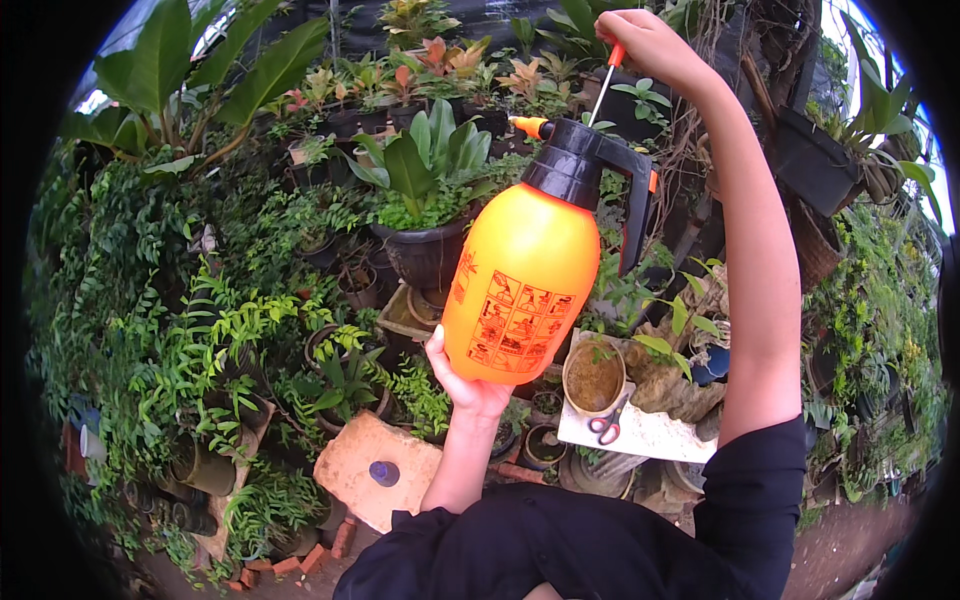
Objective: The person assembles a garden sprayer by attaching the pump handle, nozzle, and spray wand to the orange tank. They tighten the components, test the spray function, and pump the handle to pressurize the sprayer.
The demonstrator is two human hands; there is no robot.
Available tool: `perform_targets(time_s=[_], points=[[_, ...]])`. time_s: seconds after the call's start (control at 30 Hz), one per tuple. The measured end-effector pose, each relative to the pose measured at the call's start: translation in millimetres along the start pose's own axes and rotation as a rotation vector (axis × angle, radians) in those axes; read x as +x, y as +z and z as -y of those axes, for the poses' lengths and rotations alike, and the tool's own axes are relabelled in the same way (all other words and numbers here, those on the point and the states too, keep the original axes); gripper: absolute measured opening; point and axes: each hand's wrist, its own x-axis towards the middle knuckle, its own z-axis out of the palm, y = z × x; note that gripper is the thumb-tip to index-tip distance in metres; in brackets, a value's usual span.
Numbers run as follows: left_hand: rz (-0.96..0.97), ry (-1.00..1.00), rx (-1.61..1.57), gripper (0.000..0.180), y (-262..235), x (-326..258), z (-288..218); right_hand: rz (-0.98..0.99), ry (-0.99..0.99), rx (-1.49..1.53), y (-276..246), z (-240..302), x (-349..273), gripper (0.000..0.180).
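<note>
An orange pump sprayer (530, 270) with a black top and handle is held up in front of me, its neck tilted to the right. My left hand (470, 385) supports it from below, with the thumb against its side and the other fingers mostly hidden behind the base. Above the sprayer, my right hand (640, 38) is closed around the red-orange knob of the pump rod (603, 92). The metal rod stands drawn out of the black cap. An orange nozzle (530, 126) points to the left.
Potted plants crowd around, including a broad-leaved one in a black pot (425, 255). Scissors (607, 425) lie beside a tan pot (593, 375) on a white slab (650, 432). A small dark purple object (384, 472) sits on a tan block (350, 455). A black planter (812, 160) hangs right.
</note>
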Motion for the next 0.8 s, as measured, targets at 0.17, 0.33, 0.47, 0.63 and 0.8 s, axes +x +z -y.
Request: perform_targets(time_s=[0.17,0.33,0.47,0.63,0.8], points=[[0.018,0.082,0.008,0.053,-7.1,1.4,-4.0,-0.073,0.051,0.073,-34.0,-3.1,12.6,0.029],[-0.068,0.135,-0.057,0.053,-16.1,5.2,-0.4,-0.244,0.027,-0.036,-57.8,-0.4,16.9,0.033],[-0.030,0.084,-0.024,0.053,-19.5,5.7,0.6,-0.274,0.045,-0.107,-69.1,-7.1,15.1,0.033],[-0.034,0.088,-0.003,0.054,-18.6,6.3,3.6,-0.269,0.024,-0.091,-71.9,-18.6,13.0,0.033],[-0.044,0.062,-0.012,0.055,-21.6,8.0,7.2,-0.302,0.034,-0.125,-85.6,-22.7,15.6,0.034]])
